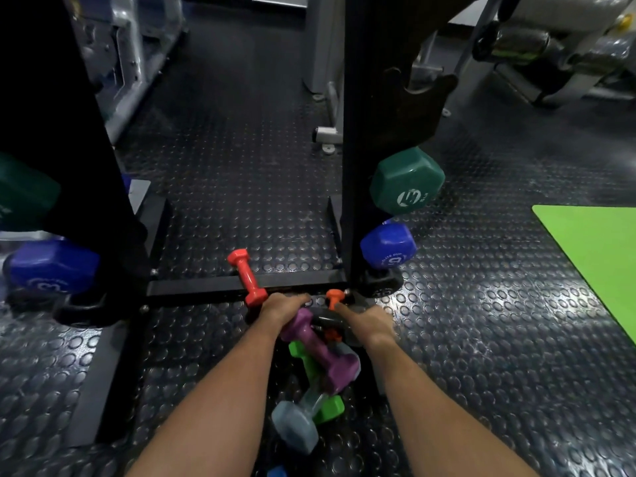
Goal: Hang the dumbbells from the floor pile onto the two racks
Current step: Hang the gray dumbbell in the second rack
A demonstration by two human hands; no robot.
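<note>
The floor pile lies between my forearms: a purple dumbbell (323, 352), a green one (328, 407), a grey-blue one (294, 426), a small orange one (334, 297) and a black dumbbell (327, 320). A red dumbbell (246, 277) leans on the rack's base bar. My left hand (282, 309) curls over the black dumbbell's left end, above the purple head. My right hand (364, 321) grips its right end, a fingertip touching the orange handle. The right rack (361, 98) carries a green dumbbell (406, 182) and a blue one (389, 247). The left rack (69, 132) carries a blue dumbbell (55, 266).
A black base bar (206, 287) joins the two racks just beyond the pile. A bright green mat (599, 256) lies at the right. Gym machines (550, 46) stand behind on the studded rubber floor (223, 166). Black dumbbells sit at each rack's foot.
</note>
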